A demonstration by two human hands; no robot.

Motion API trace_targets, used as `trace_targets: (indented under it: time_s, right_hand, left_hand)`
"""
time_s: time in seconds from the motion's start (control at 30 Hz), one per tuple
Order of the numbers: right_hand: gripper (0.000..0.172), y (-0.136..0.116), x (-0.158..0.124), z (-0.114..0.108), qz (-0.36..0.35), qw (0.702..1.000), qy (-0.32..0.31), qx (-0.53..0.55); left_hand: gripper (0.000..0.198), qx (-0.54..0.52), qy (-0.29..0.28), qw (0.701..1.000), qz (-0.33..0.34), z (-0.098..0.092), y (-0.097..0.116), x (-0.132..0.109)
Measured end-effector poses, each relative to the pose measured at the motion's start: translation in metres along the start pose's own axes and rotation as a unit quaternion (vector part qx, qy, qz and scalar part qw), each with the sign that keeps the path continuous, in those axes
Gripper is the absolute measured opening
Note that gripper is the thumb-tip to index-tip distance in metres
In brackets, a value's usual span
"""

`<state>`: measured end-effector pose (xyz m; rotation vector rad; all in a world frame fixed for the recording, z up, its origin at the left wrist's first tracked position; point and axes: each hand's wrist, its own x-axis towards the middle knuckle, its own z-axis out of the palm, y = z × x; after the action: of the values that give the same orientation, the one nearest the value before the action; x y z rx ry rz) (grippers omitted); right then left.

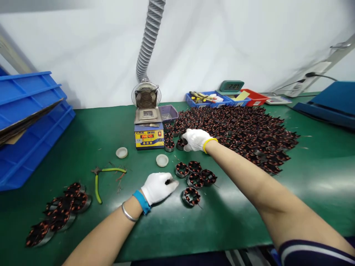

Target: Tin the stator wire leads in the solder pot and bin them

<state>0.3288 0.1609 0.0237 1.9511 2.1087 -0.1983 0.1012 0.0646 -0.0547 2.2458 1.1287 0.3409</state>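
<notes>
My right hand (195,140), in a white glove with a yellow cuff, reaches to the edge of the big cluster of wound motor stators (235,125). Its fingers close on one motor stator (180,144), partly hidden by the glove. My left hand (159,187), also gloved, rests low over the table with fingers curled and thumb against them; nothing shows in it. Just to its right sits a small group of stators (195,180) with copper windings, and a single stator (191,196) lies nearest me.
A solder pot (149,136) with a digital display stands under a grey hose (149,38). Two small white dishes (162,160), green-handled cutters (97,184) and more stators (59,208) lie on the left. Blue crates (30,122) stack at far left; small bins (252,98) line the back.
</notes>
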Motion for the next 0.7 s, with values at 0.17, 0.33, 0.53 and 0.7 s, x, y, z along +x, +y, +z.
trace_targets:
  time_s: [0.17,0.33,0.53,0.7]
  right_hand:
    - [0.038,0.004,-0.013,0.013,-0.003,0.999,0.018,0.029]
    - [0.028,0.009,-0.037,0.012,0.021,0.994,0.047,0.094]
    - [0.022,-0.035,-0.105,0.003,-0.162,0.956,0.099,0.222]
    - [0.021,-0.069,-0.128,0.01,-0.275,0.93,0.166,0.179]
  left_hand:
    - [0.034,-0.074,0.02,0.997,-0.002,0.0,-0.001,-0.001]
    - [0.034,-0.214,0.081,0.972,-0.046,-0.002,-0.003,0.001]
    - [0.081,-0.506,0.042,0.853,-0.121,-0.012,0.017,-0.007]
    - [0.072,-0.638,0.095,0.749,-0.151,-0.012,0.028,-0.02]
